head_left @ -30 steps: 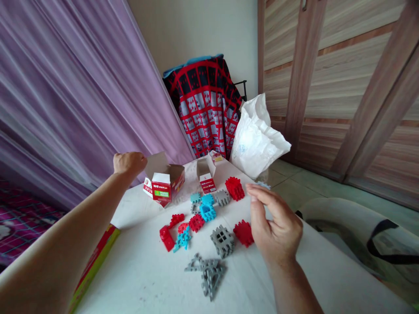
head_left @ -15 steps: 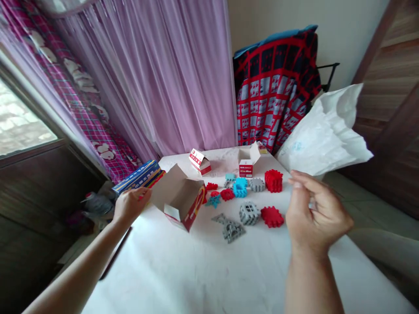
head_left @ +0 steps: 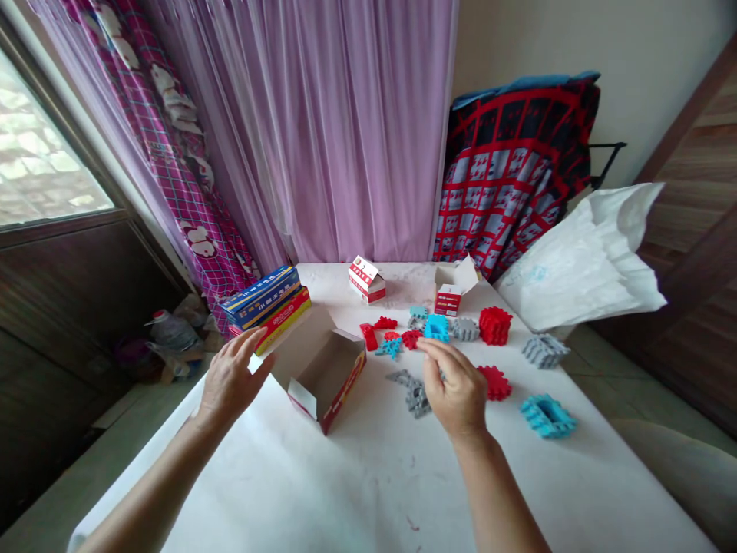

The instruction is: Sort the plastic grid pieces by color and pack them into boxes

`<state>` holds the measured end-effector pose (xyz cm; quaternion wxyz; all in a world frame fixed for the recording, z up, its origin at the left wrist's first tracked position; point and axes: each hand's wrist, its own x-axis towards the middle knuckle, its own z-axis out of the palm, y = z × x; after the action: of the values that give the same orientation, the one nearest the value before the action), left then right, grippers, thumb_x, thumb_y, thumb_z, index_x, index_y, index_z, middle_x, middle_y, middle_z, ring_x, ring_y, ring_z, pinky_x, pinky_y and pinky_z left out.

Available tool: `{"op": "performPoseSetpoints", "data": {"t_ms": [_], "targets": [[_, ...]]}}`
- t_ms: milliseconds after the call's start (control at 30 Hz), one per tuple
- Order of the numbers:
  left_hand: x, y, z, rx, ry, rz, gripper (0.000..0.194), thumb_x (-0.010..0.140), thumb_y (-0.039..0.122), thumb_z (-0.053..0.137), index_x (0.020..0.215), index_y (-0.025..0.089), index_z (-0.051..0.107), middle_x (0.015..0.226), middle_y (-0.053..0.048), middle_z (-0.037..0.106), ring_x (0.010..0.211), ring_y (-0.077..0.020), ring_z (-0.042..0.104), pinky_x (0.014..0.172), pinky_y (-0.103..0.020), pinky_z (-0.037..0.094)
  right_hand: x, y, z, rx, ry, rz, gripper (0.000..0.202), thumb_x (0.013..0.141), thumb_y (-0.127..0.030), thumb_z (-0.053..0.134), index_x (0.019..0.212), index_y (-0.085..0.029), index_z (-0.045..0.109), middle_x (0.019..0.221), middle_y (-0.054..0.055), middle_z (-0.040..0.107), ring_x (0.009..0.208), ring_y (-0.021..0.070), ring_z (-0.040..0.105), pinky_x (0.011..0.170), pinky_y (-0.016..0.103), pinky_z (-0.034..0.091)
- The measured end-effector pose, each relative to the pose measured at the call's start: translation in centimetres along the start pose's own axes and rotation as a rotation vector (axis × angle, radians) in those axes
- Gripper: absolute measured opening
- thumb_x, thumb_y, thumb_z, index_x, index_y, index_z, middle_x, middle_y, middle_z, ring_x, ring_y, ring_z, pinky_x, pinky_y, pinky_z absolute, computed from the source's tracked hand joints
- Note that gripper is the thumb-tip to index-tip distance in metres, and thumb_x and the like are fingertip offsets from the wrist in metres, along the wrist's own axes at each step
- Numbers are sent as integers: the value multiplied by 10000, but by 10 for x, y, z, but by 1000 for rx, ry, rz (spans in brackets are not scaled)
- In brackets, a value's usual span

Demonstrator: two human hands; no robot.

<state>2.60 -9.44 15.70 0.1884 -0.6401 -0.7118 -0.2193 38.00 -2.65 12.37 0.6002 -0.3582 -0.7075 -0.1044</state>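
My left hand (head_left: 233,378) hovers by the left flap of an open cardboard box (head_left: 322,376), fingers stretched and apart, holding nothing. The box stands tilted toward me, and its visible inside is bare. Over the table's middle is my right hand (head_left: 459,390), its fingers curled together; anything inside them is hidden. Just left of it lie grey interlocking pieces (head_left: 415,393), partly covered by the hand. A red toothed piece (head_left: 496,382) shows at its right. Beyond the fingers sit a blue toothed block (head_left: 436,328), a red piece (head_left: 411,339) and a blue star-shaped piece (head_left: 390,348).
Blue and yellow-red boxes (head_left: 268,299) are stacked at the left edge. Two small red-white cartons, one closed-looking (head_left: 367,280) and one open (head_left: 447,298), stand at the back. Red (head_left: 495,326), grey (head_left: 545,351) and turquoise (head_left: 548,416) blocks are at right, near a white bag (head_left: 581,261).
My right hand has swung left and lower, uncovering the grey and turquoise blocks at right and covering the grey windowed cube. My left hand's fingers have spread. The view has shifted.
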Motion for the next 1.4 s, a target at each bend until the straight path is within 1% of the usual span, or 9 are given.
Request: {"op": "performPoseSetpoints", "data": {"t_ms": [100,233,333,600,800,933,1200,1300,1400], "targets": [[-15,15,-3,-49,139,256,417,937,389,491,1315,225,552,1339,-96,626,1255,-265,559,1061,-444,428,-33,-8,13,6,-99,29,267,924,-102,487,1011,-195,721,966,73,768,894,172,725,848,295,578],[-42,39,-4,-51,1,624,412,949,321,519,1356,260,536,1357,-45,624,1333,-226,496,1147,-413,338,-56,-17,27,42,-209,79,294,925,-114,469,1037,-205,725,973,65,768,898,172,720,847,290,571],[-49,44,-2,-36,-20,695,382,949,371,527,1315,277,584,1371,-18,620,1330,-222,501,1186,-412,272,-47,-15,42,28,-311,148,290,936,-182,475,1090,-200,720,1028,86,758,955,198,708,879,319,559],[-21,14,-6,26,-2,610,503,933,421,541,1403,242,513,1481,-75,513,1419,-306,393,1186,-501,248,9,-8,94,-31,-606,257,287,922,-262,531,1139,-186,704,1155,92,727,1074,208,658,956,303,487],[-17,-10,21,-43,-13,412,611,957,474,451,1491,184,384,1483,-113,504,1409,-304,409,1157,-496,300,18,-7,113,-142,-855,300,316,967,-321,491,1198,-219,680,1177,65,723,1077,201,655,902,272,467],[-23,-19,37,-95,-36,261,596,963,492,393,1458,164,432,1480,-133,503,1413,-304,406,1156,-510,305,19,-8,119,-210,-959,251,339,991,-376,440,1130,-243,719,1096,54,750,1033,202,666,852,268,461],[-37,-5,55,-158,-494,-123,582,955,559,315,1341,196,557,1581,-132,353,1487,-323,260,1183,-583,195,17,-17,120,-296,-1025,174,293,956,-331,498,1072,-237,750,1102,65,750,1041,215,657,876,288,450],[-34,6,52,-201,-659,-161,604,959,579,227,1280,217,589,1596,-133,324,1501,-339,212,1163,-608,206,17,-18,120,-317,-1037,159,292,946,-346,521,1100,-235,743,1124,70,743,1072,218,644,909,295,443],[-19,10,43,-245,-753,-111,672,957,596,89,1112,258,649,1528,-98,444,1459,-326,323,1114,-583,309,19,-18,119,-347,-1056,159,289,927,-373,558,1112,-243,737,1131,71,739,1082,220,636,917,295,441]]}}
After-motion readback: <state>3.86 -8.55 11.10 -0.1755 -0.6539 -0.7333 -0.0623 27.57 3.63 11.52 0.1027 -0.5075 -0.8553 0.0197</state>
